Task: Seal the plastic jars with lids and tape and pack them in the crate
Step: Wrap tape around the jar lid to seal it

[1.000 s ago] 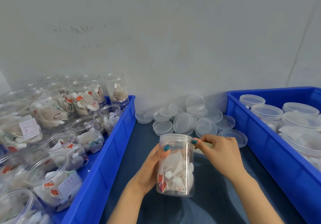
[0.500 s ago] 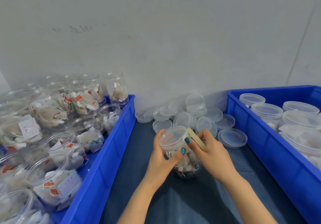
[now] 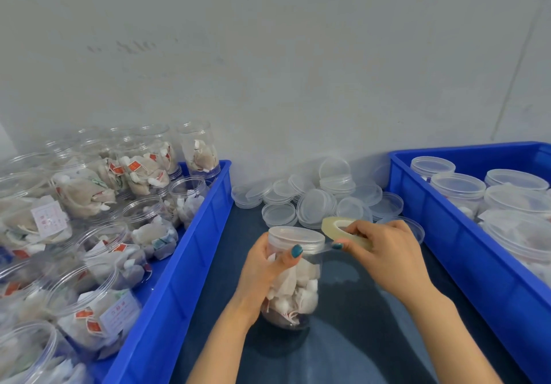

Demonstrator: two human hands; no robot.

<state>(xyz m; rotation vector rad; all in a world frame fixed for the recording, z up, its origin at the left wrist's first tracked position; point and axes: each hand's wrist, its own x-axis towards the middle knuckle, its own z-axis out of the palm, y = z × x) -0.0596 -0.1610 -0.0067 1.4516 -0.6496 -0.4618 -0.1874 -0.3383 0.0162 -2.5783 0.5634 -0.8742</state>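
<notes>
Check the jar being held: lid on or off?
On. The clear lid sits over the mouth of the jar, which the left hand grips.

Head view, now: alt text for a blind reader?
A person's left hand grips a lidded jar of sachets while the right hand holds a tape roll, a strip stretched to the jar's lid. Left crate holds unlidded jars, right crate lidded ones; loose lids lie behind.
</notes>
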